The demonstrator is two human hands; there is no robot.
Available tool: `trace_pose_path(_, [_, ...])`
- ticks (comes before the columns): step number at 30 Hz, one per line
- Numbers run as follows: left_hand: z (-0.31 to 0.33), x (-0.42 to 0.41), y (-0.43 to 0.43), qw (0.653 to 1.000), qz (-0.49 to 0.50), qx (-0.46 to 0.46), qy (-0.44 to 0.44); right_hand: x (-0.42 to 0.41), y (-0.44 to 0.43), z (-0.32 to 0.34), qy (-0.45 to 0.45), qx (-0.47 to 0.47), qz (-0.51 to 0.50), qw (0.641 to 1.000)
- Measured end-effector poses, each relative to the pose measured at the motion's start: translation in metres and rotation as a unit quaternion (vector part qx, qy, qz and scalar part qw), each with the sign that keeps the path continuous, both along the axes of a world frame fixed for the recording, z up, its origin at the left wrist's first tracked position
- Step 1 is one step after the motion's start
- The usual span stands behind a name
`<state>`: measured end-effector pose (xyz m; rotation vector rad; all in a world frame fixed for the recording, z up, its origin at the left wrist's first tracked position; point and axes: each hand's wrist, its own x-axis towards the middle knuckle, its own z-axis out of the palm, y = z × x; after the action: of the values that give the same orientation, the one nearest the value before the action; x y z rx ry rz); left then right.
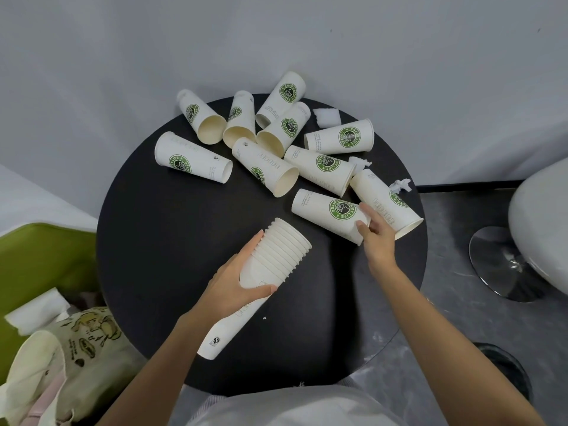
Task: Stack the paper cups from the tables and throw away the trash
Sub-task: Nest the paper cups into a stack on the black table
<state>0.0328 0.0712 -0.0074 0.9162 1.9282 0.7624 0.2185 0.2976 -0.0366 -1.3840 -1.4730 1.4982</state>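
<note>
A round black table [172,247] carries several white paper cups with green logos, all lying on their sides at its far half. My left hand [236,284] grips a stack of nested cups [276,259] tilted over the table's middle, rims pointing up and right. My right hand [376,232] pinches the rim of one lying cup [322,210] near the right edge, thumb and fingers on its open end. Another cup [381,201] lies just behind that hand. Crumpled tissue bits [401,185] sit near the right cups, and a larger white wad [327,117] lies at the back.
A green chair [43,265] at left holds a cloth bag [80,342] and a tissue [37,309]. A white chair with a chrome base [504,265] stands at right. A dark round bin [507,370] sits on the floor by the table's near right. Grey walls close behind.
</note>
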Motion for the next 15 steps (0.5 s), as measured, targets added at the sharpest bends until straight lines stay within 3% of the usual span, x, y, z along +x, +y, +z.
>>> trace_pose_path(8, [0.001, -0.002, -0.008, 1.0, 0.001, 0.021, -0.004, 0.004, -0.004, 0.029, 0.07, 0.046, 0.018, 0.996])
trace_pose_path(15, [0.004, -0.002, -0.014, 0.999, -0.004, 0.035, -0.008, 0.008, 0.005, 0.057, 0.041, 0.158, 0.078, 0.984])
